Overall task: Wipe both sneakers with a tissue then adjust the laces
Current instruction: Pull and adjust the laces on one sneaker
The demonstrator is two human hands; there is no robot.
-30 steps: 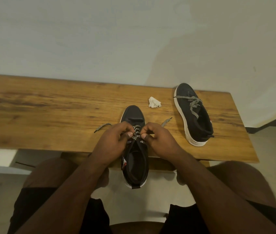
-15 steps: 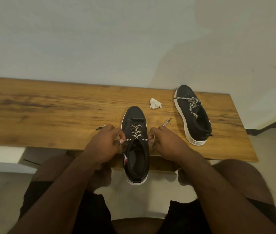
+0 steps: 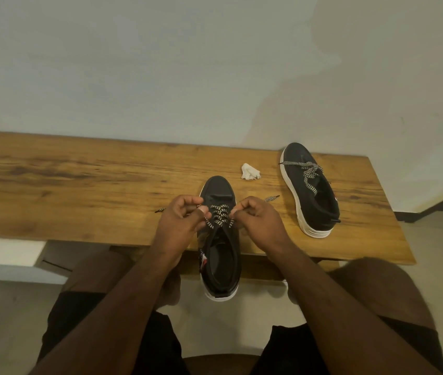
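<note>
The near sneaker (image 3: 221, 239) sits between your two hands, toe pointing away from you and heel overhanging the front edge of the wooden bench (image 3: 79, 185), and its speckled laces (image 3: 219, 216) are what you are working on. Your left hand (image 3: 181, 226) pinches the lace on its side with curled fingers, and your right hand (image 3: 259, 226) pinches the opposite strand the same way, both just beside the eyelets. The cord looks soft, light and limp, so hold it close to the eyelets and pull evenly; a grip out near the loose tips (one lies beyond each hand) would probably just flop. The shoe itself seems light enough to slide or tip off the edge if you tug hard. Beyond your right hand lies the crumpled tissue (image 3: 250, 171), and farther right the other sneaker (image 3: 309, 190), its laces bunched loosely.
</note>
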